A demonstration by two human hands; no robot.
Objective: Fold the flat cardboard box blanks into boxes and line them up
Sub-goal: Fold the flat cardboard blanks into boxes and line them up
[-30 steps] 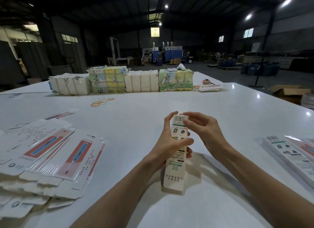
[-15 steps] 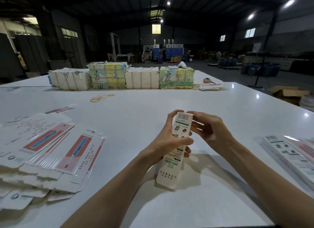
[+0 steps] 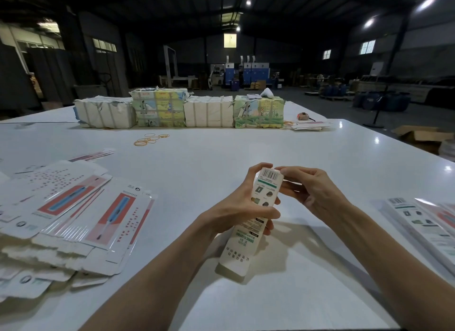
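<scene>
Head view, one entry: we list one box [image 3: 248,234] in work, held in front of us over the white worktop [image 3: 221,153]. The left hand [image 3: 242,207] wraps its curled fingers round the box's middle, and the right hand [image 3: 312,192] pinches the barcoded top end, apparently closing its flap. We judge the body formed and the end closure under way. At the left a heap of flat blanks [image 3: 73,222] awaits folding; at the right edge lie finished boxes [image 3: 423,222], seemingly side by side. The box's long axis runs from its low near end up and away, leaning right, barcode end uppermost. We cannot tell if the low end touches the worktop.
</scene>
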